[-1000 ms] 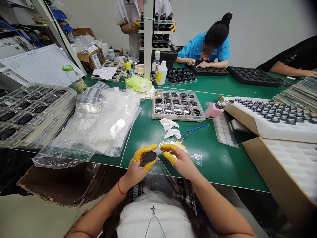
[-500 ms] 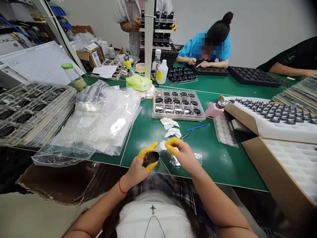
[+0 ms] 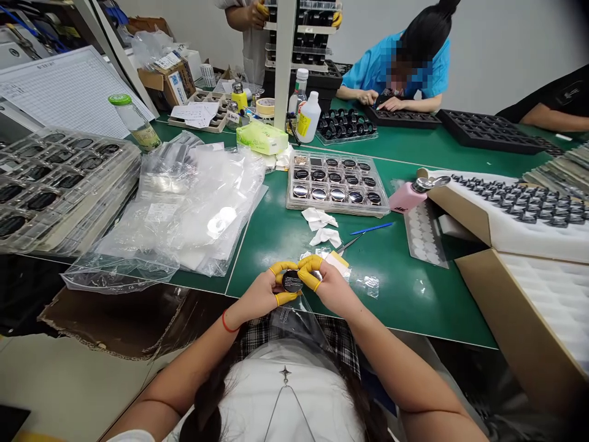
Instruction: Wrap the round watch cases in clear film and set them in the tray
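Observation:
A round black disc (image 3: 291,281) with a shiny rim and small pale print on its face sits between my two hands, just above the green mat. My left hand (image 3: 260,296) pinches its edge with yellow finger cots on the thumb and a finger. My right hand (image 3: 329,285), also wearing yellow cots, presses its fingertips against the opposite edge. A clear plastic film (image 3: 294,322) hangs below the hands. Just past my right hand lie a yellow-and-white pad (image 3: 337,263) and scraps of clear film (image 3: 367,286).
A clear tray of round black-and-silver discs (image 3: 337,183) stands ahead on the green mat (image 3: 405,294), with tissues (image 3: 321,218), tweezers (image 3: 348,244) and a blue-handled tool (image 3: 372,228) nearby. Plastic bags (image 3: 193,212) lie left. A foam-lined box (image 3: 519,212) stands right. A co-worker (image 3: 396,70) works across the table.
My right hand has come in from the right and now grips the disc. The disc has turned to show its printed face, and the whole view has tilted slightly.

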A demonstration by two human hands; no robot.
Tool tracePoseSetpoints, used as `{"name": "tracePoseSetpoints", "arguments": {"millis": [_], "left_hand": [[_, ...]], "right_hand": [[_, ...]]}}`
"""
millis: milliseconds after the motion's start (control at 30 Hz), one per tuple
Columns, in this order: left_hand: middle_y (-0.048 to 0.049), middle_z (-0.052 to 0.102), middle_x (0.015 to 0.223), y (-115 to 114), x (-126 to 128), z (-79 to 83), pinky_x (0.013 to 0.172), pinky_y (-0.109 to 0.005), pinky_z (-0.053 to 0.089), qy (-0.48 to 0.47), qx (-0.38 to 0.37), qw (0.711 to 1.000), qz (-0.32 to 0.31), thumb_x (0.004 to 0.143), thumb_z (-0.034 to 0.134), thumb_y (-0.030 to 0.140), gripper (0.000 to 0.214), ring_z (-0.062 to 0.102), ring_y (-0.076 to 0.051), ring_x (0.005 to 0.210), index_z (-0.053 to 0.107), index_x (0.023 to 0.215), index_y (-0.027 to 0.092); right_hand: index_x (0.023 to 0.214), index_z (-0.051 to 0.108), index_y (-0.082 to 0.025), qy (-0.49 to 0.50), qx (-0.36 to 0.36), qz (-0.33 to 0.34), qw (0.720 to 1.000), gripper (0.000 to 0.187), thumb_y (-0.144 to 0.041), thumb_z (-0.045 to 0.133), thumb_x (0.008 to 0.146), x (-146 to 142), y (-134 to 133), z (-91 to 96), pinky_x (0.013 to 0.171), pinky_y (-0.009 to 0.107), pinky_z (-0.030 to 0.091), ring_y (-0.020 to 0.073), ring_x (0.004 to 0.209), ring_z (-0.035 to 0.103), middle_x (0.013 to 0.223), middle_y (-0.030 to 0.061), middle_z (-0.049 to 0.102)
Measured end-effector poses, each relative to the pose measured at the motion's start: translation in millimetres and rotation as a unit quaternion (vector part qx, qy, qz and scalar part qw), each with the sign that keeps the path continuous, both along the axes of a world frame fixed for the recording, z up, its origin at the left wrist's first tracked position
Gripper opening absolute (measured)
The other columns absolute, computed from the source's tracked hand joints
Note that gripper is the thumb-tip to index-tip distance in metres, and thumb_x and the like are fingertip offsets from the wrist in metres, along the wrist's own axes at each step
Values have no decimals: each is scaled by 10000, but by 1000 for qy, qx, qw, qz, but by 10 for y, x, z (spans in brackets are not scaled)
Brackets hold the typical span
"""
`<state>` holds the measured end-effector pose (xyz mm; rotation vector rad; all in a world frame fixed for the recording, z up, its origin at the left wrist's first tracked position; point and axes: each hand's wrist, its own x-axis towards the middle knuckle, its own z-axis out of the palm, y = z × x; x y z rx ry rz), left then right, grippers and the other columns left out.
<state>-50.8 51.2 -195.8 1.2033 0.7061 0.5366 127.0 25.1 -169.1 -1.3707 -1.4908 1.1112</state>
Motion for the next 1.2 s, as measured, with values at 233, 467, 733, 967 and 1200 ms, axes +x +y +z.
{"name": "tracePoseSetpoints", "arguments": {"millis": [233,467,733,967,1200], "left_hand": [[-44,690,970,1,-7,-1,873,-334,502,-12,-9,1000,-7,742,705,220,504,673,-185,912,457,1182,218],[-45,685,966,-4,-12,-15,865,-338,503,-12,-10,1000,-5,733,714,227,509,672,-194,915,460,1175,217],[-46,683,951,-12,-15,-17,831,-329,512,-6,-3,1000,-2,727,719,240,514,674,-193,890,466,1175,212],[-50,685,974,-11,-10,-22,859,-343,506,-7,-7,1000,1,730,717,243,514,672,-195,906,465,1176,216],[-46,685,978,-8,-12,-14,882,-342,500,-16,-16,1000,-2,726,719,213,509,667,-185,919,466,1169,214]], "right_hand": [[737,555,-211,-48,20,-11,999,101,-267,544,820,-34,-18,0,823,358,423,186,877,550,869,31,606],[733,552,-209,-58,29,-15,998,104,-249,537,828,-57,-27,-1,817,355,426,187,882,553,879,32,609],[730,547,-210,-80,57,-25,995,104,-236,537,830,-76,-41,-15,808,345,424,183,868,552,858,25,608],[735,547,-217,-101,69,-32,992,97,-234,530,829,-81,-52,-10,809,355,431,190,885,552,874,33,620],[728,539,-216,-119,90,-31,988,106,-223,522,832,-82,-46,-15,768,339,429,183,840,557,845,26,617]]}}
